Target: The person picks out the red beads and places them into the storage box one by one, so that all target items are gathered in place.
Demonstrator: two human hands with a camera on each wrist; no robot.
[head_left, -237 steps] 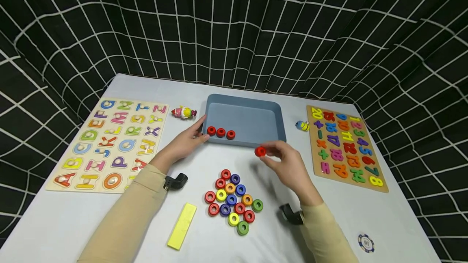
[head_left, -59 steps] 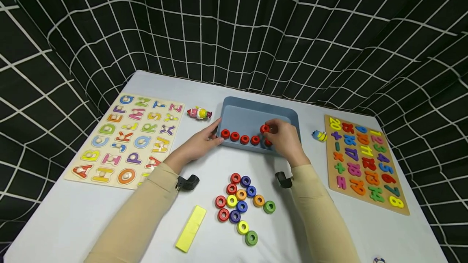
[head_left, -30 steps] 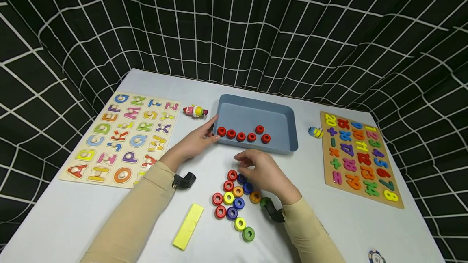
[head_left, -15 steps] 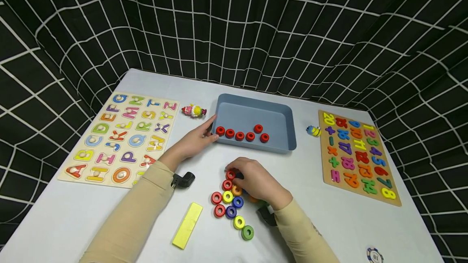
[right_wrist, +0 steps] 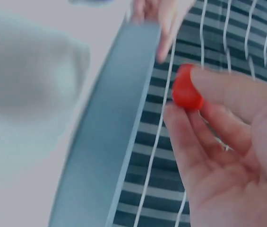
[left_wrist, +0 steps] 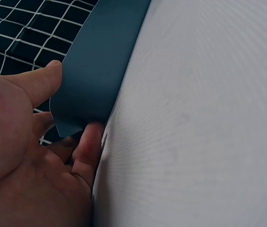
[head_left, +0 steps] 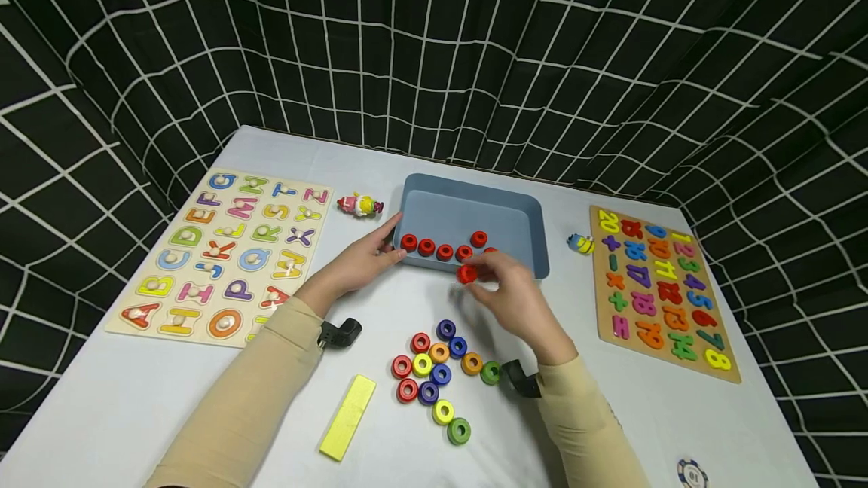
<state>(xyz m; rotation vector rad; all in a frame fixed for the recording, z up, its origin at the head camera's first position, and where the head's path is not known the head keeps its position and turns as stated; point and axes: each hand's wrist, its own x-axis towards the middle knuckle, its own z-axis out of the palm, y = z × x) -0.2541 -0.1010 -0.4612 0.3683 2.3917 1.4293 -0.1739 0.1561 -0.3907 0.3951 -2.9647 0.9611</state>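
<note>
Now the right hand (head_left: 521, 300) pinches a red ring (head_left: 467, 274) at its fingertips, the tray (head_left: 447, 215) just ahead of it; the left hand (head_left: 356, 267) grips the tray's corner. Too low a pass could catch the tray's wall, and a slack pinch could drop the ring

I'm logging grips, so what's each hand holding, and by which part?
The right hand pinches a red ring by its outer edge; the left hand holds the tray at its near left corner.
</note>
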